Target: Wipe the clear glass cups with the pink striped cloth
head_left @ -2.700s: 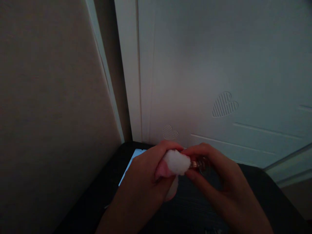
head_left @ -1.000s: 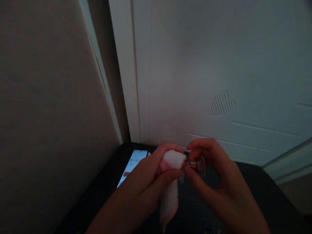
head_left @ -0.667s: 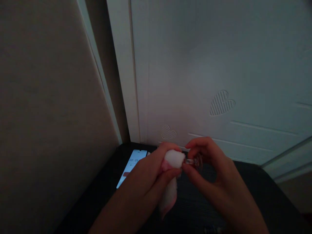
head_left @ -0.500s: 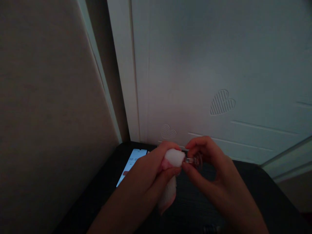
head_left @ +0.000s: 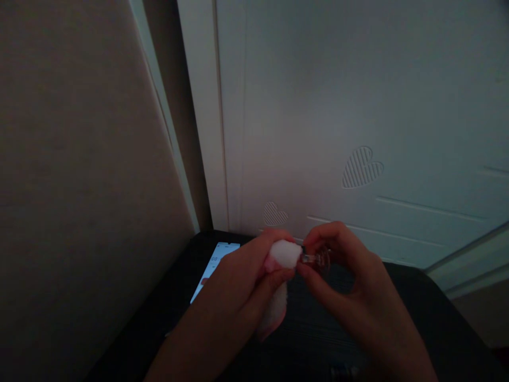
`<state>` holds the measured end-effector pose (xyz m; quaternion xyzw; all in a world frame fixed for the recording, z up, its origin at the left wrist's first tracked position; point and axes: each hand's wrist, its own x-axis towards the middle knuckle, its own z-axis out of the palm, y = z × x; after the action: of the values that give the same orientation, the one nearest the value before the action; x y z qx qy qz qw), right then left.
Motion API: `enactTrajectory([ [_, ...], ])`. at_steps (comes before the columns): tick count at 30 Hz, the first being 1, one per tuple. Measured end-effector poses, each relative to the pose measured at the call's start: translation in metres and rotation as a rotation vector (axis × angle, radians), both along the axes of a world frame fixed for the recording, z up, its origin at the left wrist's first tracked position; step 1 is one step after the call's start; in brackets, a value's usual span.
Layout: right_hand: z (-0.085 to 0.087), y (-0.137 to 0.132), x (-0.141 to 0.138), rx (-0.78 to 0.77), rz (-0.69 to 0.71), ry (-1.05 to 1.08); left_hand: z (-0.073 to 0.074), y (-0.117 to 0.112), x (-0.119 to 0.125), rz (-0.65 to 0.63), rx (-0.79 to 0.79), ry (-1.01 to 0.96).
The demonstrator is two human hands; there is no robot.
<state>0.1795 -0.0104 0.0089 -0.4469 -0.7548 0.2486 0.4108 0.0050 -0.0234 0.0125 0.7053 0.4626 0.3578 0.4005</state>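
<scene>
My left hand [head_left: 238,281] is closed around a white and pink cloth [head_left: 283,254], bunched at the fingertips, with a tail hanging below. My right hand [head_left: 342,276] pinches a small clear glass object [head_left: 318,259] between thumb and fingers. The cloth's bunched end presses against that glass piece, so its shape is partly hidden. Both hands hover over a dark surface [head_left: 417,302] in dim light.
A lit phone [head_left: 214,270] lies on the dark surface left of my hands, partly behind my left wrist. A white panel with heart cut-outs [head_left: 361,168] stands right behind. A beige padded wall [head_left: 79,185] fills the left side.
The hands stay together in nearly the same spot. The cloth's hanging tail has drawn up shorter, and the glass piece has turned slightly in my right fingers.
</scene>
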Motion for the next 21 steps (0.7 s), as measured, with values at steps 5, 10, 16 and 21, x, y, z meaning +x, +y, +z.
enactTrajectory([
  [5,0.0,-0.001,0.006,0.003,-0.016,-0.017,-0.01,0.0,0.015,0.124,0.136,0.125],
  [10,-0.001,0.0,0.019,-0.094,0.019,-0.059,-0.018,0.0,0.023,0.079,0.168,0.187],
  [16,-0.003,0.007,0.017,-0.16,0.03,-0.105,-0.015,0.0,0.012,0.106,0.149,0.163],
  [21,-0.005,0.009,0.017,-0.144,0.029,-0.085,-0.005,0.005,0.006,0.12,0.082,0.2],
])
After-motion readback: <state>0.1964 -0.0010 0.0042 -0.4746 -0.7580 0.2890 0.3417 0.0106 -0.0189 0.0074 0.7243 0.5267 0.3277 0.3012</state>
